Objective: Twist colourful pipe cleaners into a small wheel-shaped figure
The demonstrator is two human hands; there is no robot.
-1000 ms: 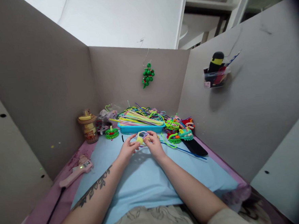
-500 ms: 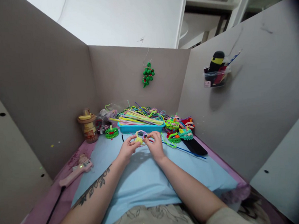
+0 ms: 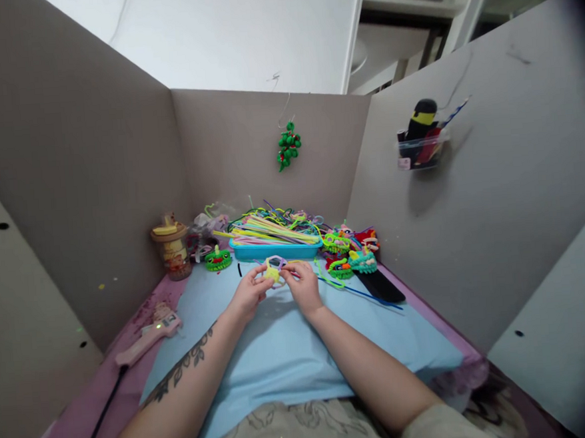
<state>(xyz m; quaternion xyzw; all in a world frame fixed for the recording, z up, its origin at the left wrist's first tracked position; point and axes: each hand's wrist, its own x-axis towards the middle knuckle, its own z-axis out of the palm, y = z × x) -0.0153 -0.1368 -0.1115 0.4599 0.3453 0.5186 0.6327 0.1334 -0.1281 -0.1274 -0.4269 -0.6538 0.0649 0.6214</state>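
Between my two hands is a small pipe-cleaner piece (image 3: 273,274), yellow with a pale and purple loop. My left hand (image 3: 250,290) pinches its left side between thumb and fingers. On the other side, the fingertips of my right hand (image 3: 303,286) are pressed together on the purple part of the loop. Both hands are raised over the light blue cloth (image 3: 281,346), just in front of the blue tray (image 3: 275,250). My fingers partly cover the piece, so its full shape cannot be made out.
Yellow, pink and green pipe cleaners (image 3: 268,229) heap over the tray. Finished fuzzy figures (image 3: 339,267) and a black flat object (image 3: 380,286) lie to the right. At left are a green figure (image 3: 218,259), a lidded cup (image 3: 172,251) and a corded pink glue gun (image 3: 150,337).
The fingers of my right hand have shifted slightly on the loop, and the piece is turned a little. My left hand keeps its hold.
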